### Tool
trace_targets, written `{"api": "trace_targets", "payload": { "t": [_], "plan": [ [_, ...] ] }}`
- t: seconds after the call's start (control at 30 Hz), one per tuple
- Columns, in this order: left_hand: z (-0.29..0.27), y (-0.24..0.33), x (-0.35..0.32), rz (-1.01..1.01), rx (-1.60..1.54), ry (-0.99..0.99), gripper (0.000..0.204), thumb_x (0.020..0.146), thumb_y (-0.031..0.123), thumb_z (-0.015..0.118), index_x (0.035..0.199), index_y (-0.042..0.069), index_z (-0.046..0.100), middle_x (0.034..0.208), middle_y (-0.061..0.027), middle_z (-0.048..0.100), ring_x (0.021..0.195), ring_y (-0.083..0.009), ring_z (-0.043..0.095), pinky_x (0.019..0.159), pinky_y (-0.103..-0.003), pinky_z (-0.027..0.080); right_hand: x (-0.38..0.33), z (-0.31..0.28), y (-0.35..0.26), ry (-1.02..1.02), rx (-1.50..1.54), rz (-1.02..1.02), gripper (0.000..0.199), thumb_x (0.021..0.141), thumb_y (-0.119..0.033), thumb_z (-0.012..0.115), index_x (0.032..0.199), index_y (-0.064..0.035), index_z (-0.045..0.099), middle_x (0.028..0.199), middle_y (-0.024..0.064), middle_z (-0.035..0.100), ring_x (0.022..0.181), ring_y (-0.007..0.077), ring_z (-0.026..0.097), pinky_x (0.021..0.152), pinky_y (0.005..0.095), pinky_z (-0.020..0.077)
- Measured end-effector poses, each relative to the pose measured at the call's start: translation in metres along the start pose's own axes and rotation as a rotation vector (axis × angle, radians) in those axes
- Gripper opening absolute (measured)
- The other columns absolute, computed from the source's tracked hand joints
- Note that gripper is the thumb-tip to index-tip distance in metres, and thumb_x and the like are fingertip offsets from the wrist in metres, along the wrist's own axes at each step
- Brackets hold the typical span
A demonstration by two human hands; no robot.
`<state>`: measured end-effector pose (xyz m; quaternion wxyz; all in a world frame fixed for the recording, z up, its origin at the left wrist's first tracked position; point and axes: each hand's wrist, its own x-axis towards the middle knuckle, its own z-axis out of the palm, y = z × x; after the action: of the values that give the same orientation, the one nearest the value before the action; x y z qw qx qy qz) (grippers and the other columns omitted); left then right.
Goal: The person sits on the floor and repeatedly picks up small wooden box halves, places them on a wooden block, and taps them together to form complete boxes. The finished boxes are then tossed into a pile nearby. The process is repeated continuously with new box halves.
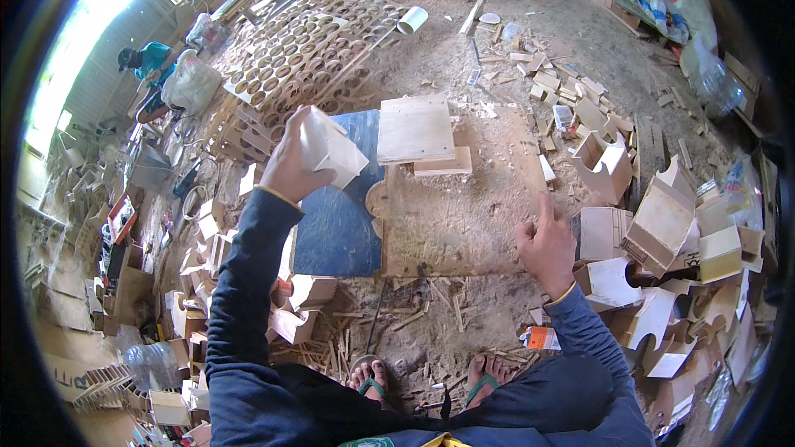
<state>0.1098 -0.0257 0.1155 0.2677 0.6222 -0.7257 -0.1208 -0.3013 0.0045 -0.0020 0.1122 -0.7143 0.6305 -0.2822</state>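
Note:
My left hand point(290, 161) is closed around a small pale wooden box point(330, 147), tilted above the blue board point(341, 215). Its fingers go over the far side, and the thumb presses the near side. My right hand point(548, 244) is by the right edge of the worn wooden work board point(455, 223). Its index finger points forward and the other fingers are curled; I see nothing held in it. Between the hands, farther off, a square wooden panel point(416, 130) lies partly over a smaller wooden piece point(443, 162).
Wooden boxes with curved cutouts point(603, 165) are heaped at the right, more at lower left. Beyond the work board lies a sheet with round holes point(298, 50). A person in a teal shirt point(153, 62) is at far left. An orange-and-white packet point(541, 338) lies near my right forearm.

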Motion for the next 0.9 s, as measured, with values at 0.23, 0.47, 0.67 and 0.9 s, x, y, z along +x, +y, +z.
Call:
{"api": "trace_targets", "payload": {
  "t": [0.23,0.47,0.67,0.9],
  "plan": [
    [0.054,-0.016,0.009,-0.047,-0.049,0.052,0.094,0.076,0.008,0.077,0.151,0.006,0.02,0.149,-0.027,0.033,0.133,-0.0351,0.044,0.105,-0.041,0.042,0.0,-0.002,-0.002,0.006,0.035,0.003,0.054,0.078,-0.016,0.059,0.13,-0.0081,0.045,0.097,0.024,0.058,0.08,0.0439,0.063,0.067,0.0524,0.0523],
    [0.09,-0.029,0.049,0.07,-0.031,0.285,0.082,0.082,0.003,0.071,0.15,0.014,0.025,0.133,-0.0218,0.053,0.12,-0.0301,0.057,0.098,-0.039,0.048,-0.001,0.004,0.001,0.048,0.01,-0.039,0.058,0.078,-0.014,0.058,0.134,-0.0084,0.043,0.099,0.0226,0.058,0.081,0.0426,0.063,0.069,0.052,0.0523],
    [0.099,-0.039,0.066,-0.091,-0.042,0.285,0.077,0.083,0.009,0.074,0.147,0.017,0.031,0.129,-0.0227,0.057,0.115,-0.0302,0.061,0.096,-0.04,0.048,0.001,0.005,0.006,0.074,-0.033,-0.156,0.059,0.078,-0.012,0.057,0.135,-0.0067,0.046,0.106,0.0242,0.059,0.086,0.0415,0.063,0.072,0.049,0.0528],
    [0.116,-0.058,0.128,-0.204,0.044,0.346,0.081,0.078,0.016,0.079,0.146,0.017,0.034,0.119,-0.0208,0.063,0.108,-0.0326,0.064,0.095,-0.037,0.047,0.0,0.005,0.005,-0.055,-0.015,-0.048,0.057,0.077,-0.007,0.053,0.134,-0.0011,0.047,0.119,0.0272,0.057,0.109,0.0434,0.056,0.092,0.049,0.046]
  ]
}}
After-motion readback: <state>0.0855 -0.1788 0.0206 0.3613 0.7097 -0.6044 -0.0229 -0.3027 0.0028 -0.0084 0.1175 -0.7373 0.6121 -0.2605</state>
